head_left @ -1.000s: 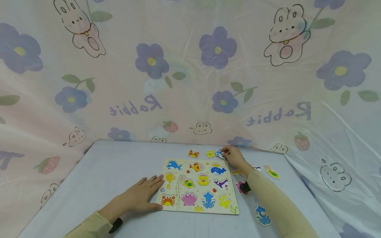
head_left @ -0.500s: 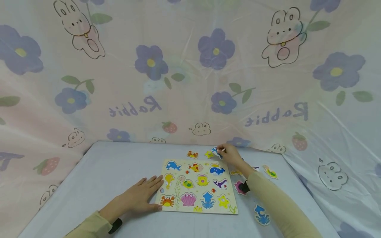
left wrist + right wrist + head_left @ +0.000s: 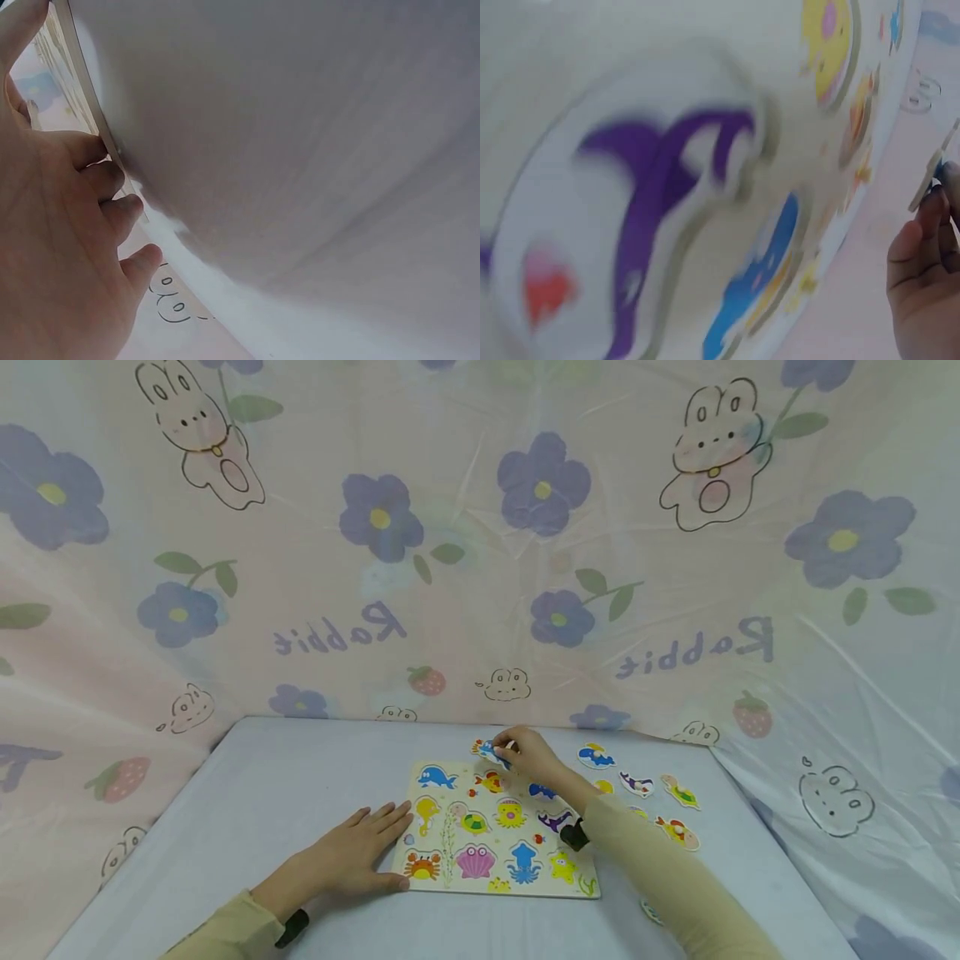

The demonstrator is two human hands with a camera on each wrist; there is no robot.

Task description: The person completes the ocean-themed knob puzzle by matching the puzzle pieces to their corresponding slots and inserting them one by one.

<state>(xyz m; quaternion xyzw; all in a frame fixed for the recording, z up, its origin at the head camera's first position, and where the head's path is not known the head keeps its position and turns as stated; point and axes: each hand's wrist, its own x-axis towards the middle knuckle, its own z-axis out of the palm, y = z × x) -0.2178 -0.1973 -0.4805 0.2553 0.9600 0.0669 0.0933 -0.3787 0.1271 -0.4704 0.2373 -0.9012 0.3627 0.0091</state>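
Note:
My right hand pinches a blue dolphin puzzle piece between thumb and fingers, above the far edge of the wooden puzzle board. In the right wrist view the piece shows edge-on at the fingertips. The dolphin piece partly covers an orange crab piece behind it. My left hand lies flat with fingers spread, fingertips and thumb at the board's left edge. The left wrist view shows that hand against the board's side. A printed blue dolphin marks the board's upper left.
Loose pieces lie right of the board: a blue whale, a purple orca, a turtle, and a red-and-yellow fish. A squid piece is mostly hidden by the right sleeve. Patterned cloth hangs behind the table.
My right hand has moved left along the board's far edge, carrying the dolphin piece from beside the yellow star piece to the crab piece. The left hand has stayed put.

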